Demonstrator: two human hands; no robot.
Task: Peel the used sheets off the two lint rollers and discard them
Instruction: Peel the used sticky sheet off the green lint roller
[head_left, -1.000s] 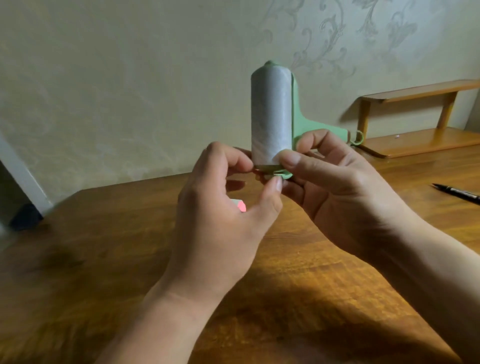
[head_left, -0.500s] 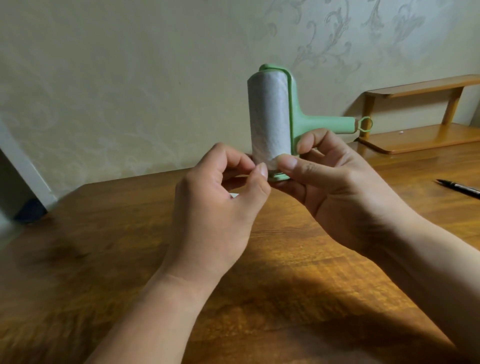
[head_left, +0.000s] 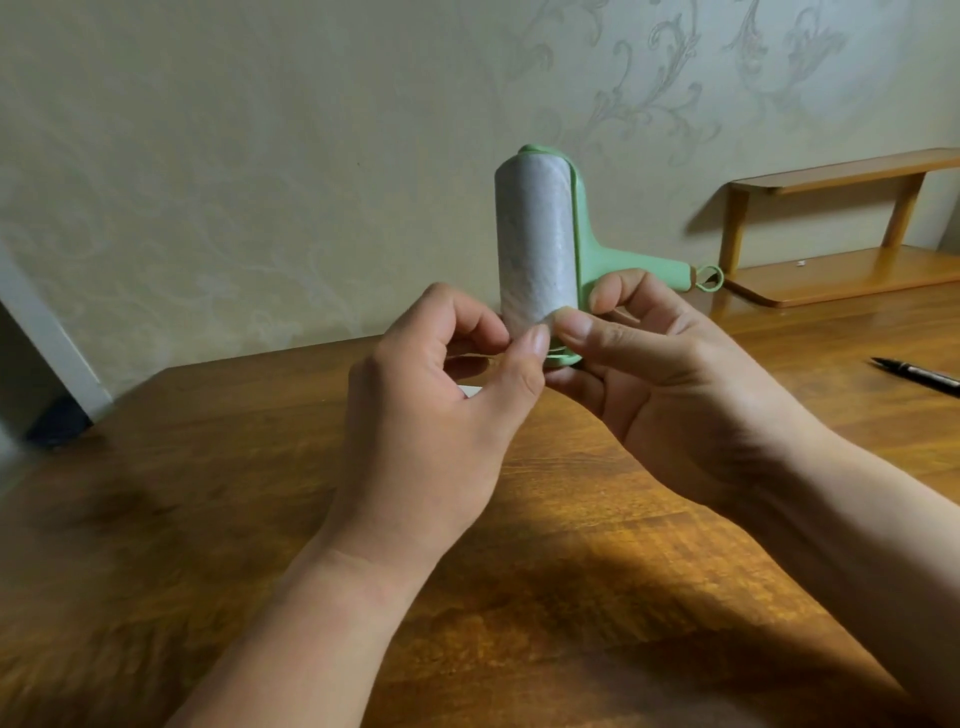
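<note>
The left hand (head_left: 436, 410) pinches the lower edge of the sheet on the lint roller (head_left: 537, 249), thumb and fingers (head_left: 535, 338) closed on it. The roller stands upright in the air above the surface (head_left: 519, 597), held at its green frame by the clenched right hand (head_left: 675, 384). A pen (head_left: 917, 375) lies at the surface's right edge.

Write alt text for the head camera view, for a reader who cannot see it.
Two bare hands hold a green lint roller upright above a wooden table; the right hand grips its frame while the left hand picks at the lower edge of the grey used sheet. A black pen lies at right, near a small wooden shelf.
</note>
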